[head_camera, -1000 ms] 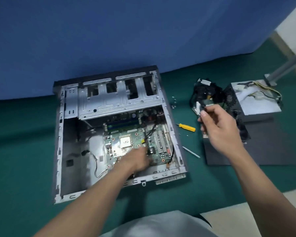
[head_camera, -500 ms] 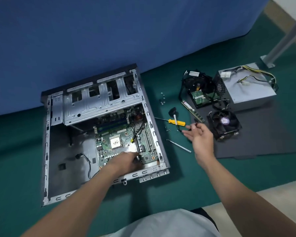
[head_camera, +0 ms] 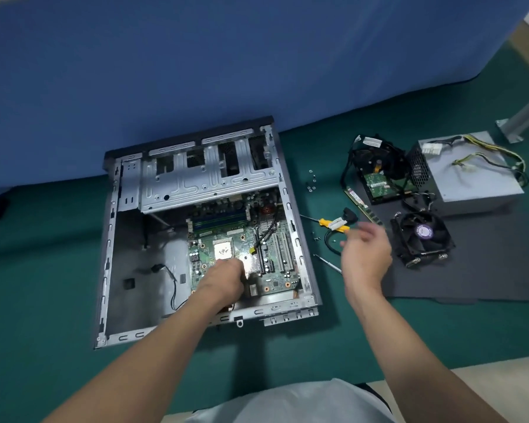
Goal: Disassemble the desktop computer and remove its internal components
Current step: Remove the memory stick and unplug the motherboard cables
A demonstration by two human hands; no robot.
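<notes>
The open computer case [head_camera: 298,239] lies flat on the green floor, with the green motherboard [head_camera: 277,270] still inside it. My left hand [head_camera: 223,279] rests on the board's near edge with its fingers curled down; what they touch is hidden. To the right of the case, my right hand [head_camera: 365,254] hovers with relaxed fingers and holds nothing. Just beyond its fingertips a black cable with a white connector [head_camera: 338,222] lies on the floor, across a yellow-handled screwdriver [head_camera: 323,222].
Removed parts sit on a black mat [head_camera: 486,279] at right: a cooler fan [head_camera: 422,238], hard drive [head_camera: 379,184], memory stick [head_camera: 361,206] and power supply [head_camera: 471,181]. Loose screws [head_camera: 312,180] and a thin screwdriver [head_camera: 329,263] lie beside the case. A blue wall stands behind.
My right hand carried the black cable from near the hard drive, laid it on the floor by the yellow screwdriver and let go. My left hand stayed on the motherboard.
</notes>
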